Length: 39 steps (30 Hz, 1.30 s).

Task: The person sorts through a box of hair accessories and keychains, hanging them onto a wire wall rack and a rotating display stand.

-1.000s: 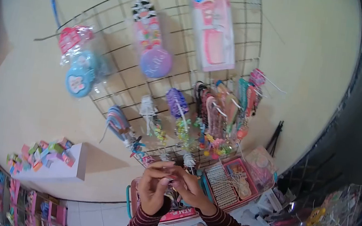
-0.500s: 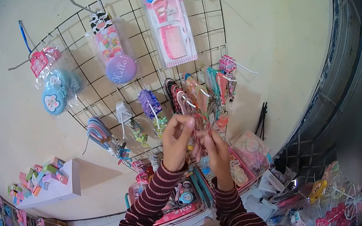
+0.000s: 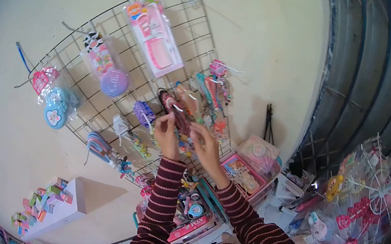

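Observation:
Both my hands are raised at the lower middle of the wire grid rack. My left hand is closed in a pinch beside the tip of a white hook. What it holds is too small to make out. My right hand is also closed, thumb against fingers, at the edge of dark reddish looped accessories hanging on that hook; whatever it grips is hidden. A purple coiled bundle hangs just left of my left hand. Orange and teal carded accessories hang above my right hand.
A packaged pink comb set, a purple "Hello" pouch and a blue case hang higher. Below are a pink basket and a red-pink ATM box. Bagged goods stand right; a white shelf is left.
The view has shifted, so the rack's right part sits further left. My hands, earlier close together over a thin item, are now further apart, at the dark reddish accessories.

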Tool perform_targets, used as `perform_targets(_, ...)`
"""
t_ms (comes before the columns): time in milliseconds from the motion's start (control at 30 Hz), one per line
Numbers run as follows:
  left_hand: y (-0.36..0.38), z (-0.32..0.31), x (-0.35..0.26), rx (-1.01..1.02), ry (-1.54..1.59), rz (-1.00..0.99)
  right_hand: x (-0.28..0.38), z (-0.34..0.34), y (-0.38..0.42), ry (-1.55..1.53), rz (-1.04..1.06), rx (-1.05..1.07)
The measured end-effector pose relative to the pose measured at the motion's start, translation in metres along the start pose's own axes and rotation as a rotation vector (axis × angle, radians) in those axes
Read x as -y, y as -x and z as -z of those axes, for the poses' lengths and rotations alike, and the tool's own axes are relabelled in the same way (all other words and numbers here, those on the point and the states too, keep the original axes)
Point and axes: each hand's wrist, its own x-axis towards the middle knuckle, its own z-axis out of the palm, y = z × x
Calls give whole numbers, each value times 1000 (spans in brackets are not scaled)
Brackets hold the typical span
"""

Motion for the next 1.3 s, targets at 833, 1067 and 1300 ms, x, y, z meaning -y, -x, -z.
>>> perform_targets(833, 422, -156, -163, -101, 772, -38, 277, 344, 314, 323, -180, 264)
perform_targets(1067, 534, -227, -235, 261, 988, 207, 355, 417, 374, 467, -262, -190)
perform_targets(1300, 607, -305, -233, 911, 713, 392, 421, 526, 413, 813, -259, -536)
